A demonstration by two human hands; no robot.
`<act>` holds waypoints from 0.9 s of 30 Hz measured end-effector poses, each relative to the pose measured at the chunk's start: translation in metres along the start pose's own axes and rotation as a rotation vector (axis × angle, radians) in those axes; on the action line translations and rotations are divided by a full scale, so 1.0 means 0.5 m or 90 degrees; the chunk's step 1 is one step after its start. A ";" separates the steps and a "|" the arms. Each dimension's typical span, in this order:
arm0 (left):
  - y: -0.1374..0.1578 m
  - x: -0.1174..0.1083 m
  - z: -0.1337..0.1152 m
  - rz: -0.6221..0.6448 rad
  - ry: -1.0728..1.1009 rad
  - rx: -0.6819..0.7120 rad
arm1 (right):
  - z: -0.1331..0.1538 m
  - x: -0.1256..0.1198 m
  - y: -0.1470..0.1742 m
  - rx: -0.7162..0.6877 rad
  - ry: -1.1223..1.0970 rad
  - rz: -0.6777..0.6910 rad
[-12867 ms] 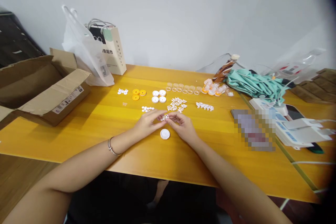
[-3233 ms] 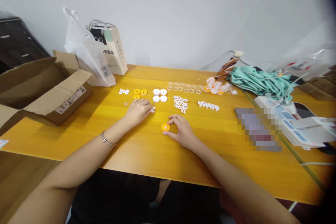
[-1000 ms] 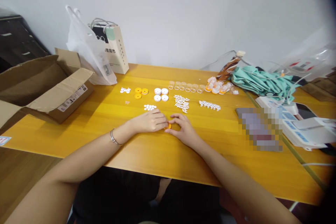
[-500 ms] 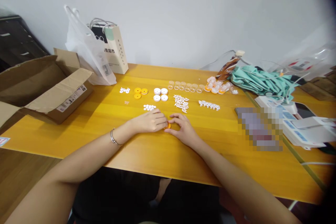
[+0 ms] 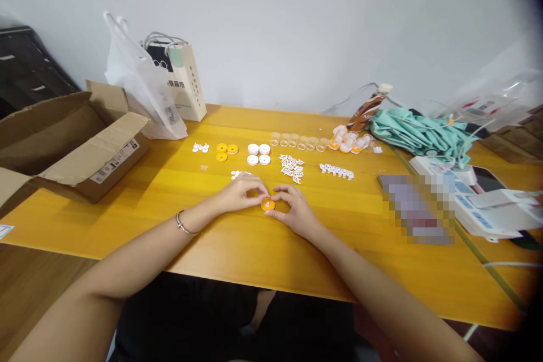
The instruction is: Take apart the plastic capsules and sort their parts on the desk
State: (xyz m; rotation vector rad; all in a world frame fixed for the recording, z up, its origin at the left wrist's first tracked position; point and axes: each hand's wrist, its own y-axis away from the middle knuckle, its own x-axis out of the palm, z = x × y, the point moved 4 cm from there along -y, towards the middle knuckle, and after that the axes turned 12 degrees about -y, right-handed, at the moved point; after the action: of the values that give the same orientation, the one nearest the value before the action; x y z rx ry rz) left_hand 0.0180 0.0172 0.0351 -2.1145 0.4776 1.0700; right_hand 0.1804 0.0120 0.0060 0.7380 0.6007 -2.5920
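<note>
A round orange plastic piece [image 5: 267, 205] with a small pale part at its middle is between my two hands, low over the table. My right hand [image 5: 296, 212] curls around its right side, thumb below and fingers above. At its upper left, the thumb and forefinger of my left hand [image 5: 244, 192] are pinched together; whatever lies between them is too small to make out. Small white discs [image 5: 237, 174] lie just behind my left hand, partly covered by it. Beyond my right hand are white openwork pieces [image 5: 291, 168] and a row of white toothed parts [image 5: 336, 171].
Yellow wheels [image 5: 227, 150], white wheels [image 5: 258, 154], small white parts [image 5: 201, 147] and clear cups [image 5: 299, 141] stand farther back. Orange-and-clear assemblies [image 5: 350, 140] sit near a bottle [image 5: 369, 108]. An open cardboard box [image 5: 114, 153] is left; a phone [image 5: 416, 209] and power strip [image 5: 470, 198] are right.
My left hand has drawn back slightly from over the orange piece, its fingers now pinched at the edge. More of the orange piece shows. My right hand has stayed around it.
</note>
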 end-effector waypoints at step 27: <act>0.129 -0.229 0.254 0.282 -0.206 -0.507 | 0.000 -0.001 0.000 0.011 -0.012 0.004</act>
State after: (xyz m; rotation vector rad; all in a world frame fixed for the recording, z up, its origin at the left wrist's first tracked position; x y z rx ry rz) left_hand -0.1572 0.0675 0.0485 -2.4688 0.4054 2.0883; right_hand 0.1809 0.0120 0.0062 0.7187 0.5699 -2.5985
